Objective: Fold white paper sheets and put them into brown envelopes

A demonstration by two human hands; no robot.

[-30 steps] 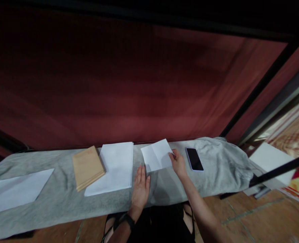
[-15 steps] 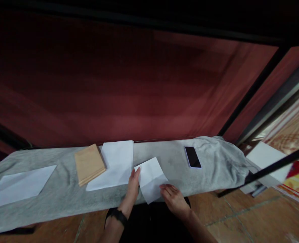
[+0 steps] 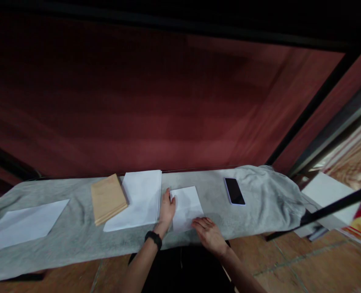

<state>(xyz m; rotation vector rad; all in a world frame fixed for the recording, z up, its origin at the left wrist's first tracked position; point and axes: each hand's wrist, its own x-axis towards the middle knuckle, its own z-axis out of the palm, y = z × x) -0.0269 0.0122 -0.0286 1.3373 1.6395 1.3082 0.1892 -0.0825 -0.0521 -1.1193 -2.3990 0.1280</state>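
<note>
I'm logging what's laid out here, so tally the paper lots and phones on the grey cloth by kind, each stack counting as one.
White paper: 3 (far-left paper, middle stack, small piece)
Brown stack: 1
Phone: 1
Total: 5

Left hand [image 3: 167,211] at left edge of white paper [image 3: 186,203]; right hand [image 3: 210,236] at lower-right corner; phone [image 3: 235,191] rightward.
</note>
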